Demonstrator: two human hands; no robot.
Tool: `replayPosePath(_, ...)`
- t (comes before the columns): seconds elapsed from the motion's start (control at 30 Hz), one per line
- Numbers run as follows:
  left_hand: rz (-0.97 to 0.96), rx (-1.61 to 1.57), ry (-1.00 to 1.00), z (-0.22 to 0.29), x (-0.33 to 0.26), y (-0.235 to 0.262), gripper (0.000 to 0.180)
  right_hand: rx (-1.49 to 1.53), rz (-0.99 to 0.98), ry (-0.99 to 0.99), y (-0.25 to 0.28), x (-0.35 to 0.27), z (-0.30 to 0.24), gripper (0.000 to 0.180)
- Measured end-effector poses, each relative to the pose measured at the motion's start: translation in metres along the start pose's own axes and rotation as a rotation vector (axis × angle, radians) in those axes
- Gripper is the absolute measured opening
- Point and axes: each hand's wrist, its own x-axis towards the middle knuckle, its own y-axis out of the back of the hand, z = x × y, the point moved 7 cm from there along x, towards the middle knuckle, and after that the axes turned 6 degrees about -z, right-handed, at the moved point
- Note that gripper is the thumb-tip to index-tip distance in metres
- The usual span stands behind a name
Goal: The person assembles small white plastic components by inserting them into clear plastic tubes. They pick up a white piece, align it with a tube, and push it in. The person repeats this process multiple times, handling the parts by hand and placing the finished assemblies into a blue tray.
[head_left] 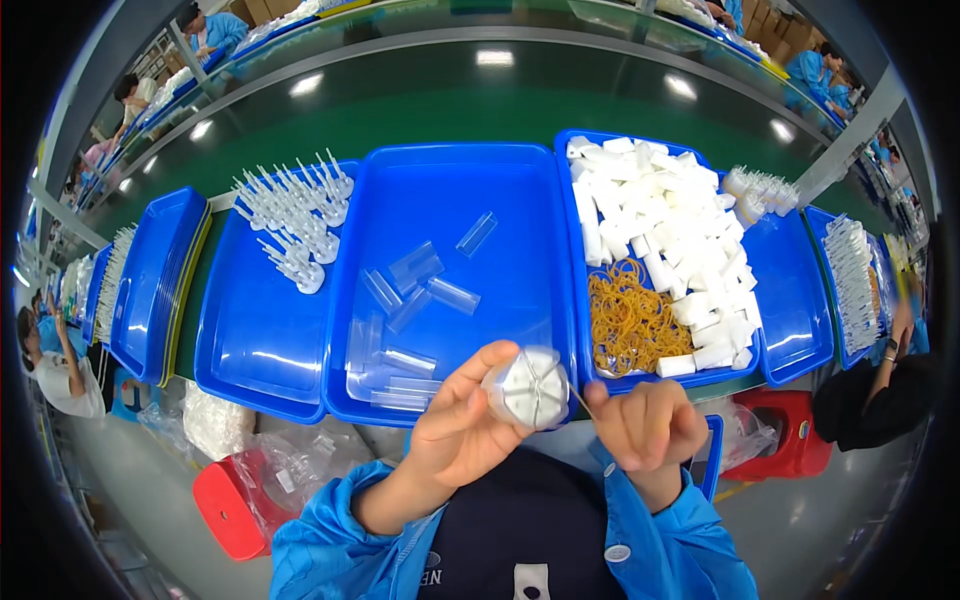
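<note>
In front of my chest, my left hand (448,432) is closed around a round bundle of white wedge-shaped pieces (533,390), with clear plastic about its side. The bundle's end faces up, and thin lines cross it. My right hand (648,425) is closed just right of the bundle, pinching a thin strand, apparently a rubber band (580,400), that stretches from the bundle to its fingers. Beyond the hands, a blue tray (460,165) holds several clear plastic tubes (415,267). To the right lie tan rubber bands (637,322) and a heap of white blocks (665,215) in another tray.
White thin-stemmed parts (295,205) stand in the left blue tray (255,350). Stacked blue trays (155,285) are farther left. Red stools (232,508) and plastic bags flank me below the green table (450,95). Other people sit around the edges.
</note>
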Motion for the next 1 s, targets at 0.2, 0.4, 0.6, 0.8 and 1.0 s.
replayPosePath(0.2,0.029,-0.094,0.052,-0.004,0.009,-0.003,0.053,0.361,0.183,-0.072,0.021,-0.011,0.020,0.057)
replayPosePath(0.4,0.094,0.073,-0.054,0.008,0.008,0.000,0.051,-0.029,0.235,-0.245,0.013,0.013,0.020,0.069)
replayPosePath(0.6,0.138,0.218,-0.164,0.014,0.002,-0.003,0.042,0.000,0.313,-0.258,0.014,0.008,0.025,0.068)
replayPosePath(0.8,0.128,0.702,-0.282,0.023,-0.001,-0.012,0.044,-0.148,0.335,-0.358,0.016,0.008,0.025,0.067)
replayPosePath(1.0,-0.139,1.626,-0.372,0.030,0.002,-0.056,0.037,-0.661,0.308,-0.469,0.011,0.011,0.022,0.061)
